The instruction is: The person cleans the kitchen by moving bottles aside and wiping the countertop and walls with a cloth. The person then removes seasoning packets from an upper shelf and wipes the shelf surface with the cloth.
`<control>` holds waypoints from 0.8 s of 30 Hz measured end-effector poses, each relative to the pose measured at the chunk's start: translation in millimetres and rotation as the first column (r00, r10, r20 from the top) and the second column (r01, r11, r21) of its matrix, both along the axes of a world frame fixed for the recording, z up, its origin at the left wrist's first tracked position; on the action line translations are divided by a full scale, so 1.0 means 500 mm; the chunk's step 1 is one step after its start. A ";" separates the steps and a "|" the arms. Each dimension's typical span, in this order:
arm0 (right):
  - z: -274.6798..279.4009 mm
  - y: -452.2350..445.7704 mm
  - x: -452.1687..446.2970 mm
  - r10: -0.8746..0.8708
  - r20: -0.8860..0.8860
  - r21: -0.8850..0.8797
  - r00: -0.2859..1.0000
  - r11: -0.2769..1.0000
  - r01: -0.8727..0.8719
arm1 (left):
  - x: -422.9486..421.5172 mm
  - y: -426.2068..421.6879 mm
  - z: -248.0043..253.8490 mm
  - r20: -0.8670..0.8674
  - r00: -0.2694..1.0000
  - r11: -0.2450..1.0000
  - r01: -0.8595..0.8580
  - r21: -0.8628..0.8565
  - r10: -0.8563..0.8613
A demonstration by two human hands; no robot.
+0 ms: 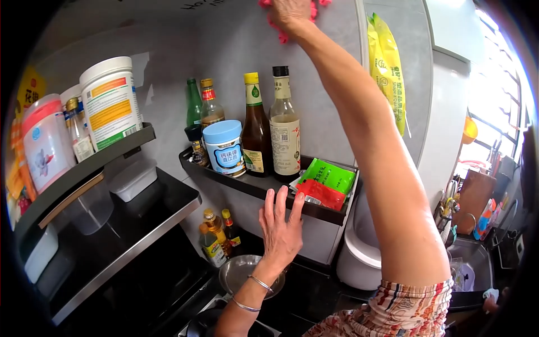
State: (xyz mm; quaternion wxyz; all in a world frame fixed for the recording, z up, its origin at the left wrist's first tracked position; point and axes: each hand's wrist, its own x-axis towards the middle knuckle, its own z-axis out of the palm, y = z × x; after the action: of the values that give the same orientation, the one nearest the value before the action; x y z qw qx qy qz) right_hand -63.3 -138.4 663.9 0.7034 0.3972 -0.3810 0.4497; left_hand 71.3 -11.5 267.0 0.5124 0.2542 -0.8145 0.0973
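My right hand (291, 12) is raised high at the top edge, on a pink-red cloth (283, 37) with knobby tufts that lies against the grey wall; its fingers are partly cut off. Lower down, my left hand (282, 230) has its fingers spread, fingertips at the front rim of a dark wall rack (255, 190). Green packet (327, 175) and red packet (321, 194) lie at the rack's right end, just beyond those fingertips. Left of them stand a black-capped bottle (285, 137), a yellow-capped brown bottle (255, 132) and a blue-lidded tub (224, 147).
A curved shelf (101, 163) with tubs juts out at left. Below stand a metal pan (236, 272), several oil bottles (213, 241) and a white bin (359, 255). A yellow bag (387, 70) hangs right; the sink (474, 253) is beyond my right arm.
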 end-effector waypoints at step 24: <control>-0.066 -0.066 0.090 -0.214 -0.429 0.696 0.877 0.540 0.473 | -0.005 0.023 0.013 0.027 0.998 0.996 -0.055 0.066 0.054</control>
State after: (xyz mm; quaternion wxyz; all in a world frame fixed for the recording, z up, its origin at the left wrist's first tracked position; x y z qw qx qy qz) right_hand -18.3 -171.6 630.9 0.5807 0.6415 -0.5006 0.0242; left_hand 69.1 -0.1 273.7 0.4903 0.2922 -0.8165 0.0871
